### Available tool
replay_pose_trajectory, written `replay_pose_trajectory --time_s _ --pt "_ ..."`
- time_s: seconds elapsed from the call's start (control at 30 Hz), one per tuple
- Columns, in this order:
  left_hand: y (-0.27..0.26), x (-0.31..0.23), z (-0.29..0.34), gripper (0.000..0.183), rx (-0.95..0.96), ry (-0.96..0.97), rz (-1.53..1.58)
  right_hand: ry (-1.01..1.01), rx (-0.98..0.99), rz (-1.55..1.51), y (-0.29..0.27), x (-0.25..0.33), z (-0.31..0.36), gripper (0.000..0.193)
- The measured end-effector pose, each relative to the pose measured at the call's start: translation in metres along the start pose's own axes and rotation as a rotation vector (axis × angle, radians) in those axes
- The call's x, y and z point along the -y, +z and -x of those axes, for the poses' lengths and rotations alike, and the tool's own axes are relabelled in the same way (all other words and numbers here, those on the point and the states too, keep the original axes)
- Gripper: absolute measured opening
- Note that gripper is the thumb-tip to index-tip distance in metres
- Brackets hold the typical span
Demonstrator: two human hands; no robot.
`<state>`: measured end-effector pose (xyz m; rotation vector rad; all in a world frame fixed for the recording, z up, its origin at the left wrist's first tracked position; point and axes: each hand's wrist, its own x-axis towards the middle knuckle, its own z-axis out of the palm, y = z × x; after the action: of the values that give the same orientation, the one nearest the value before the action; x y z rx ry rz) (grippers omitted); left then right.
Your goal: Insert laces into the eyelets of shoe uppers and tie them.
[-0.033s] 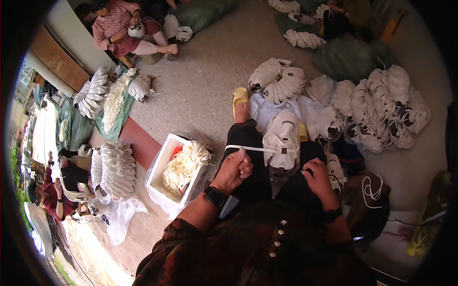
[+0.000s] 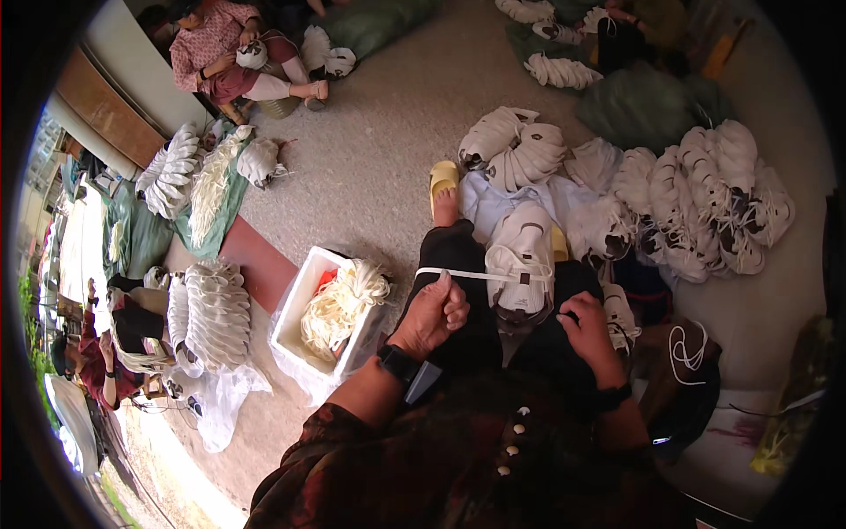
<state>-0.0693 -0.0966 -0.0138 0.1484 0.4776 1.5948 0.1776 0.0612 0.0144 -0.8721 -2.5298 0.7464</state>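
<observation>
A white lace-up sneaker [image 2: 522,256] lies between my knees, its heel end away from my hands hard to make out. From it a flat white shoelace [image 2: 467,275] stretches taut to the left across my dark trouser leg. My left hand [image 2: 432,315] is closed in a fist, thumb raised, with the lace at the thumb tip. Over my right knee, just beside the shoe, my right hand [image 2: 589,324] has loosely bent fingers held a little apart, and nothing shows in them.
To my left stands a white foam box [image 2: 291,331] of cream shoelaces [image 2: 339,304]. Heaped white shoes [image 2: 705,203] lie at the right, with more stacked shoes [image 2: 216,313] at the left. A seated person [image 2: 220,62] handles a shoe at the far left.
</observation>
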Motion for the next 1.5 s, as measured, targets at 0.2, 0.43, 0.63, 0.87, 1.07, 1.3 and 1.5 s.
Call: replay_pose_trajectory --time_s 0.2,0.43,0.63,0.87,1.07,1.3,1.5 --pt "0.003 0.003 0.0 0.04 0.028 -0.055 -0.047 0.008 -0.009 0.0 0.004 -0.007 -0.002 0.011" --pt "0.0 0.013 -0.005 0.039 0.063 -0.085 -0.075 0.02 -0.034 0.008 0.006 -0.009 0.001 0.009" --pt "-0.004 0.02 -0.013 0.036 0.068 -0.145 -0.104 0.007 -0.053 0.019 0.008 -0.015 0.001 0.009" --pt "-0.006 0.029 -0.019 0.034 0.057 -0.22 -0.109 0.033 -0.064 0.002 0.007 -0.021 0.004 0.009" --pt "-0.007 0.033 -0.022 0.034 0.05 -0.245 -0.15 0.043 -0.087 -0.019 0.005 -0.023 0.005 0.01" --pt "-0.009 0.036 -0.022 0.032 0.044 -0.253 -0.166 0.054 -0.084 -0.018 0.004 -0.021 0.005 0.009" --pt "-0.007 0.036 -0.019 0.029 0.025 -0.262 -0.18 0.004 -0.1 -0.005 0.004 -0.022 0.007 0.009"
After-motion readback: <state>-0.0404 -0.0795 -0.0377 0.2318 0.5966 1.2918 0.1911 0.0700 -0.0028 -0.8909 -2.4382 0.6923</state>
